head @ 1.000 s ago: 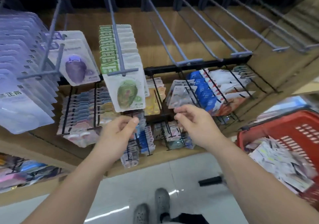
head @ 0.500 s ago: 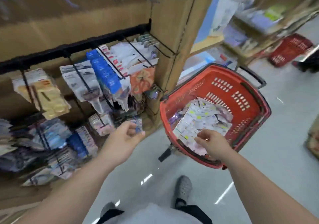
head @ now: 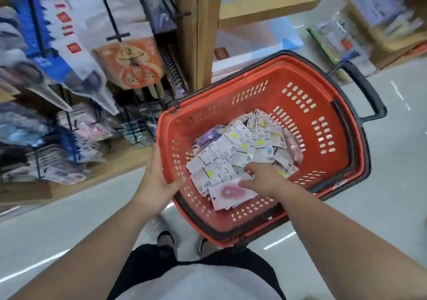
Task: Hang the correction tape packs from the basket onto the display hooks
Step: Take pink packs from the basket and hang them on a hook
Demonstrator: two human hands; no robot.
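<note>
A red shopping basket (head: 342,156) sits tilted in front of me, holding a heap of correction tape packs (head: 242,145), mostly white backs up. At the near edge of the heap lies a pack with a pink tape (head: 228,193), face up. My right hand (head: 263,179) is inside the basket, fingers curled into the heap and thumb pinching the top edge of the pink pack. The basket's left rim is held by my left hand (head: 157,179), thumb inside. Display hooks (head: 111,17) with hanging stationery packs fill the rack at the left.
A wooden upright post (head: 205,29) stands between the rack and the basket. The basket's black handle (head: 367,96) sticks out to the right. Shelves with blurred goods (head: 335,38) are beyond it. Grey floor (head: 392,184) lies around, my shoe (head: 165,237) below.
My view swung from the hooks down to the basket. My left hand moved from the rack to the basket's rim. My right hand went deeper into the pile.
</note>
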